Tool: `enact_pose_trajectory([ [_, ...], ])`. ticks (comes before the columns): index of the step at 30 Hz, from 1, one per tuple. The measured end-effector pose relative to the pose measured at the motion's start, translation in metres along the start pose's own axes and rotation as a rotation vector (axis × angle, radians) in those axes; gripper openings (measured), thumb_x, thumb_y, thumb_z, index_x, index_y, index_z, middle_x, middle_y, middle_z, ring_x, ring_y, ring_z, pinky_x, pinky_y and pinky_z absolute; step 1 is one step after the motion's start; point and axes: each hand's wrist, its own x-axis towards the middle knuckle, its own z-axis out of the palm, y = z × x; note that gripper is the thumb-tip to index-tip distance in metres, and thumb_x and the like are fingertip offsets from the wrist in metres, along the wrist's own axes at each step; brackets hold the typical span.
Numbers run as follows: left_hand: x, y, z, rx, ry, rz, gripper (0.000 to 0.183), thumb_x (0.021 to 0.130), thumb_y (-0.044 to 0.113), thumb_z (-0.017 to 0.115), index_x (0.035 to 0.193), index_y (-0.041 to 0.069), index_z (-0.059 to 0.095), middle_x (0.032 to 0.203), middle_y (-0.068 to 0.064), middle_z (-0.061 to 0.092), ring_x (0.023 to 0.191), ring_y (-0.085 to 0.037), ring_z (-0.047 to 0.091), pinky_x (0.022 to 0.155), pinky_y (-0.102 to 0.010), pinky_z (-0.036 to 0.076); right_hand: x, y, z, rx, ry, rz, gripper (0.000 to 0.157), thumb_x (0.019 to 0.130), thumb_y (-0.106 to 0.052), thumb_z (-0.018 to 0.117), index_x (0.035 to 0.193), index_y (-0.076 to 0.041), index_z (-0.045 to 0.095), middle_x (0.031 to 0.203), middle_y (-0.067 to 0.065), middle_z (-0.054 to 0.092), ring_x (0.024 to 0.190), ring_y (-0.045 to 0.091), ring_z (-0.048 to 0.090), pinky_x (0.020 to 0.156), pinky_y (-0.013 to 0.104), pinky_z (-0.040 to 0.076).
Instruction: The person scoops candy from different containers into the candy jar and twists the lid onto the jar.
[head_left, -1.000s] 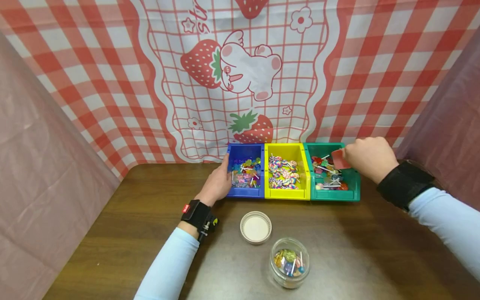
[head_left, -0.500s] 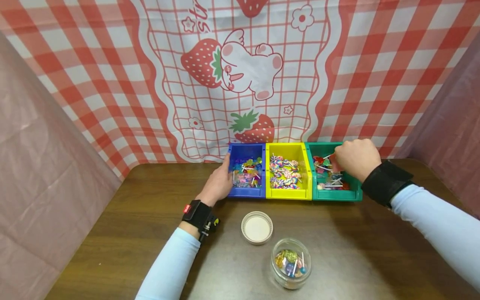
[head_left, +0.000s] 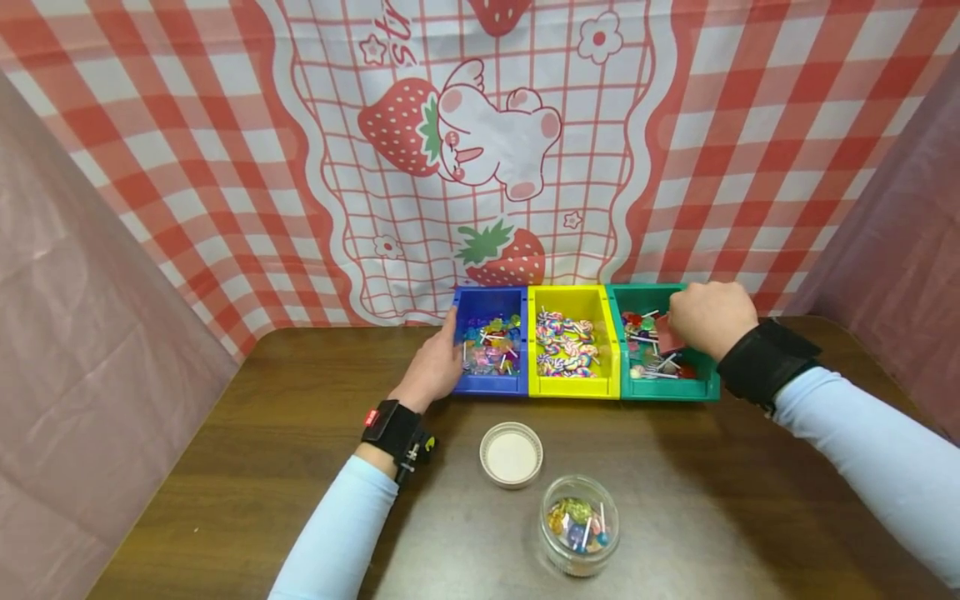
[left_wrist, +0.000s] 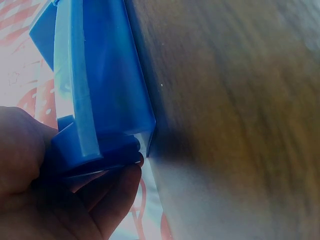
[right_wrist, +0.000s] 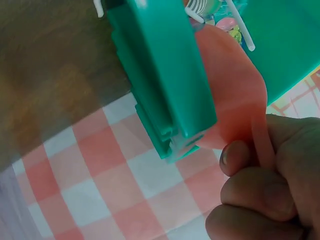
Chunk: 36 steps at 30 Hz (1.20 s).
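My right hand point(head_left: 712, 318) grips the handle of a coral-pink scoop point(right_wrist: 232, 90). The scoop's blade dips into the green bin point(head_left: 671, 389), among lollipops point(head_left: 647, 337) in mixed colours; its front end is hidden. At the other end of the row, my left hand point(head_left: 435, 362) holds the blue bin point(head_left: 491, 385) by its outer left side. In the left wrist view the thumb and fingers lie around the corner of that bin's wall point(left_wrist: 107, 75). Small clear colourful candies and lollipops point(head_left: 491, 342) lie inside the blue bin.
Between the two bins stands a yellow bin point(head_left: 573, 387) of swirled lollipops point(head_left: 566, 342). In front, on the wooden table point(head_left: 300, 433), are a round white lid point(head_left: 512, 455) and an uncovered glass jar point(head_left: 579, 560) with some candies. A checked cloth point(head_left: 225, 167) hangs behind.
My right hand has moved left and pushed the scoop farther into the green bin, among the lollipops. The left hand stays on the blue bin.
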Motion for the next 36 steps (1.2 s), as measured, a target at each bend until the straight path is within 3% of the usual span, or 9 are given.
enact_pose_trajectory([
  [7, 0.000, -0.002, 0.002, 0.015, 0.000, -0.012, 0.064, 0.096, 0.020, 0.040, 0.151, 0.017, 0.007, 0.141, -0.010, 0.042, 0.113, -0.025, 0.051, 0.093, -0.038, 0.040, 0.000, 0.000, 0.007, 0.230, -0.134, 0.162, 0.028, 0.088, -0.030, 0.055, 0.072, -0.008, 0.061, 0.064, 0.007, 0.053, 0.057, 0.026, 0.050, 0.047, 0.042, 0.043],
  [10, 0.000, -0.002, 0.002, 0.017, 0.008, -0.006, 0.064, 0.096, 0.020, 0.041, 0.151, 0.016, 0.008, 0.139, -0.010, 0.044, 0.111, -0.025, 0.052, 0.092, -0.038, 0.041, 0.002, -0.005, 0.012, 0.284, -0.163, 0.211, 0.033, 0.090, -0.034, 0.052, 0.079, -0.006, 0.064, 0.069, 0.009, 0.054, 0.060, 0.028, 0.051, 0.050, 0.044, 0.044],
  [14, -0.001, -0.001, 0.003, 0.008, 0.011, -0.001, 0.064, 0.096, 0.019, 0.041, 0.151, 0.016, 0.008, 0.137, -0.011, 0.046, 0.106, -0.025, 0.055, 0.088, -0.039, 0.043, 0.004, -0.011, 0.017, 0.298, -0.139, 0.255, 0.036, 0.091, -0.034, 0.051, 0.087, -0.002, 0.066, 0.069, 0.011, 0.056, 0.061, 0.030, 0.051, 0.051, 0.046, 0.044],
  [18, -0.002, 0.000, 0.003, 0.001, 0.006, -0.003, 0.064, 0.096, 0.019, 0.040, 0.151, 0.017, 0.007, 0.139, -0.010, 0.044, 0.105, -0.024, 0.056, 0.087, -0.039, 0.044, 0.008, -0.013, 0.021, 0.284, -0.070, 0.289, 0.032, 0.090, -0.030, 0.053, 0.082, -0.002, 0.065, 0.070, 0.014, 0.057, 0.059, 0.033, 0.050, 0.050, 0.050, 0.044],
  [22, -0.002, 0.002, 0.002, -0.001, 0.008, -0.009, 0.064, 0.097, 0.020, 0.040, 0.151, 0.017, 0.007, 0.141, -0.009, 0.042, 0.108, -0.023, 0.054, 0.089, -0.038, 0.043, 0.012, -0.011, 0.025, 0.253, -0.003, 0.268, 0.033, 0.090, -0.030, 0.052, 0.080, -0.001, 0.064, 0.068, 0.014, 0.056, 0.056, 0.032, 0.049, 0.048, 0.049, 0.044],
  [30, 0.000, 0.001, 0.000, 0.004, 0.009, -0.001, 0.064, 0.096, 0.020, 0.039, 0.151, 0.016, 0.007, 0.141, -0.010, 0.042, 0.112, -0.023, 0.052, 0.092, -0.038, 0.041, 0.013, -0.010, 0.035, 0.263, 0.083, 0.149, 0.046, 0.094, -0.033, 0.043, 0.054, -0.012, 0.050, 0.053, 0.005, 0.044, 0.049, 0.025, 0.045, 0.043, 0.038, 0.042],
  [36, 0.000, 0.000, 0.000, 0.001, 0.007, -0.005, 0.063, 0.097, 0.020, 0.039, 0.151, 0.016, 0.007, 0.142, -0.010, 0.041, 0.113, -0.023, 0.051, 0.092, -0.038, 0.041, 0.012, -0.008, 0.037, 0.301, 0.058, 0.128, 0.045, 0.094, -0.036, 0.044, 0.056, -0.014, 0.051, 0.053, 0.003, 0.044, 0.050, 0.022, 0.045, 0.044, 0.035, 0.041],
])
